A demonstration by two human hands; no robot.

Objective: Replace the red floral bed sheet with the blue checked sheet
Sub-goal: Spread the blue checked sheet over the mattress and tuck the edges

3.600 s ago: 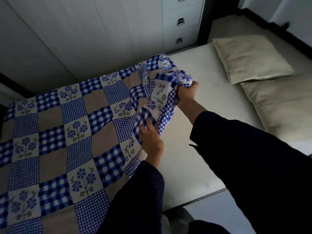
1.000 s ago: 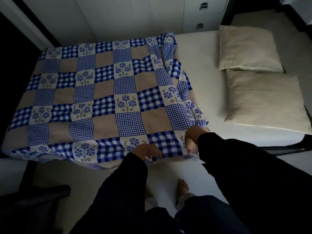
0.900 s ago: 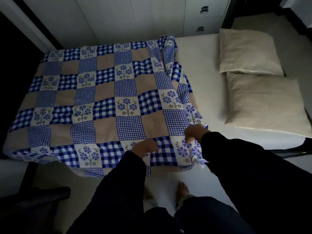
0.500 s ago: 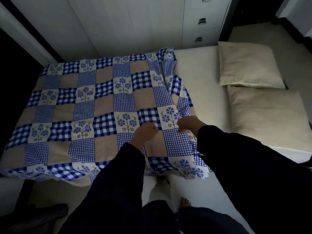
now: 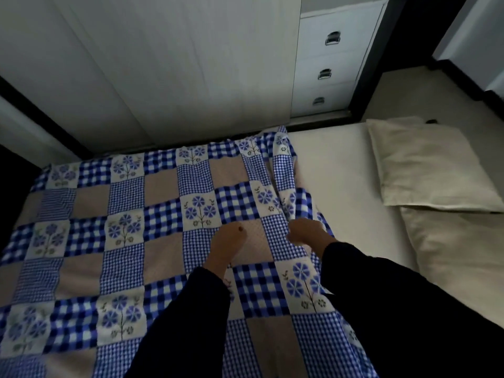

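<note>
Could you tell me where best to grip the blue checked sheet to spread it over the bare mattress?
Probably the bunched fold of the blue checked sheet, along its right edge, reached from over the bare mattress: spare cloth gathers there, the rest lies flat.

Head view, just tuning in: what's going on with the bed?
A person is spreading the blue checked, flower-patched sheet over the bare cream mattress. Their right hand grips its bunched edge; the left hand rests on it. The side with two beige pillows is uncovered.
</note>
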